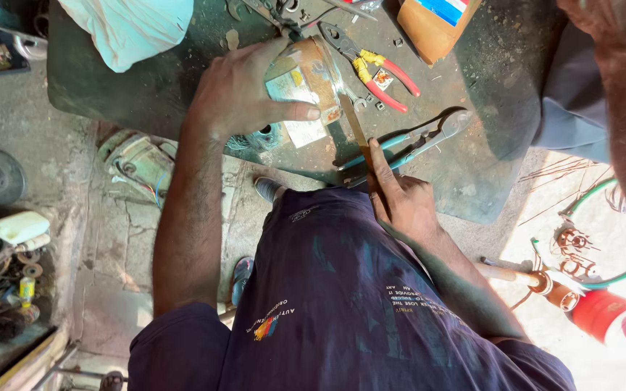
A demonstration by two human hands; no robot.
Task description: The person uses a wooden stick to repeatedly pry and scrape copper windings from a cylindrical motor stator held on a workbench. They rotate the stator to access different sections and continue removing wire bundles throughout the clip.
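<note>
My left hand (237,98) gripped the cylindrical motor body (302,90) on the desk (472,94). My right hand (400,199), just below it, grasped a flat blade (353,123) whose tip touched the body.

- Dark metal workbench top (487,87), matt, rough, dusted with filings and grit.
- Cylindrical motor body (306,80) under the left hand (237,94): coppery metal, dull shine, with a worn paper label, partly peeling.
- Flat metal blade (355,127) pressed by the right hand (400,203): bare steel, matt grey.
- Pliers (378,69): dark steel jaws, glossy red plastic grips, yellow tape wound on one handle.
- Second pair of pliers (429,134): dull steel, smooth teal plastic grips.
- Cardboard box (432,25): brown, matt.
- Pale cloth (128,29): soft, creased.
- Navy cotton shirt (342,289), matt, stained.
- Concrete floor (110,239): rough, cracked.
</note>
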